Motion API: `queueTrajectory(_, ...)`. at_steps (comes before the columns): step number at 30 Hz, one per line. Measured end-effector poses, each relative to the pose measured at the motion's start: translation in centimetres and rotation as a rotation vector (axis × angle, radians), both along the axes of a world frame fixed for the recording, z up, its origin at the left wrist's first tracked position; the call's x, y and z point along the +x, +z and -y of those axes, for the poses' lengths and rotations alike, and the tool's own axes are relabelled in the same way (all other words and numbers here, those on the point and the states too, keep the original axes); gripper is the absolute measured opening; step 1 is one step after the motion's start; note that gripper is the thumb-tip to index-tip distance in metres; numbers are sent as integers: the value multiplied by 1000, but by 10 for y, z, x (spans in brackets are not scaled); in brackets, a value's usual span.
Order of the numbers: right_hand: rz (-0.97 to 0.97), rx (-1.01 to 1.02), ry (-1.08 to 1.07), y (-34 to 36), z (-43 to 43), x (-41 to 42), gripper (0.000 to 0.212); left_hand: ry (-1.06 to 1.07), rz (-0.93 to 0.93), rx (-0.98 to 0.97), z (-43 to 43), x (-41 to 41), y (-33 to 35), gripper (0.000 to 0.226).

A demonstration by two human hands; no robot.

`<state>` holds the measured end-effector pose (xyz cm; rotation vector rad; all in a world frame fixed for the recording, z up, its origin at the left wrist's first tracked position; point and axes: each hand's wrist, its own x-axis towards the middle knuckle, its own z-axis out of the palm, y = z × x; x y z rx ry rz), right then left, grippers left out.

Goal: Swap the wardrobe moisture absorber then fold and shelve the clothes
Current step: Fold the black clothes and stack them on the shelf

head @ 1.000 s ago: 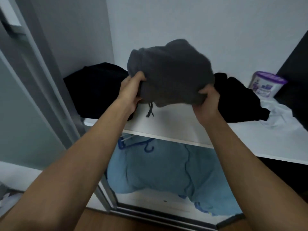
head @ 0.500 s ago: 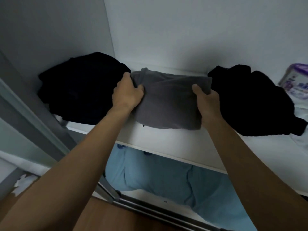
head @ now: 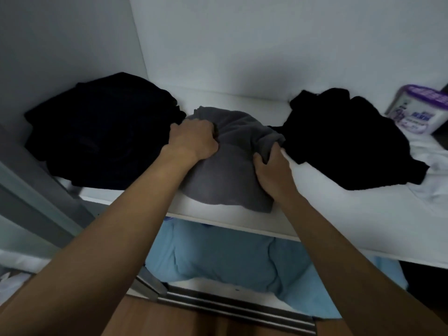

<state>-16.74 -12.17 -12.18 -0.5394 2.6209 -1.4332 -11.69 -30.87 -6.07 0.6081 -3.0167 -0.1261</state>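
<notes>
On the white laminate wardrobe shelf (head: 315, 214), between two dark heaps, a folded grey fleece garment (head: 225, 180) is laid, its front edge close to the shelf's lip.

Item, left hand (head: 194, 139): it is set on the upper left part of the grey garment, knuckles up. The fingers are curled down into the cloth, which is bunched under them.

Item, right hand (head: 271, 170): it is placed at the garment's right side. A raised fold of the grey cloth is pinched between thumb and curled fingers.

Item, crumpled black garment at the left (head: 101, 132): it is piled against the wardrobe's side wall, just beside the grey garment.

Item, crumpled black garment at the right (head: 344, 141): it is heaped just beside the grey garment's right edge and partly rests on a rumpled white cloth (head: 431, 170).

Item, white plastic moisture absorber tub with a purple lid (head: 417, 110): it is stood upright at the far right of the same shelf, behind the white cloth and well apart from both hands.

Item, light blue fabric (head: 218, 258): it is seen in the compartment under the shelf.

Item, metal sliding-door track (head: 230, 304): it is run along the wardrobe's foot, bordered by brown wooden flooring (head: 169, 321).
</notes>
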Motion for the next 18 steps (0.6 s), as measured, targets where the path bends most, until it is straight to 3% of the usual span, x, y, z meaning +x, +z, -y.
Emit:
queueTrajectory(2,60,39,31,12,-6,-6,51,-30,-130,-64,-13,-13,5,37)
queueTrajectory(4,94,30,0,28,-20,-22,36,-164,-291,-19,-30,-29,8,40)
queueTrajectory(7,-42,58,-240,49,-59,-49,39,-380,-364,148,-62,-55,9,38)
queueTrajectory(9,-162,346,-377,50,-91,-66,35,-458,-351,215,-83,-71,8,36)
queueTrajectory(11,-64,694,-419,40,-117,-79,65,-522,-308,297,-103,-83,3,31)
queueTrajectory(12,4,794,-425,32,-126,-82,69,-548,-291,363,-111,-87,-1,28)
queueTrajectory(14,42,792,-444,14,-137,-83,54,-576,-285,484,-125,-92,-10,25)
queueTrajectory(16,-74,654,-497,1,-145,-86,26,-572,-304,560,-135,-93,-19,17)
queueTrajectory(18,-117,568,-515,0,-150,-88,16,-557,-294,603,-144,-93,-24,13)
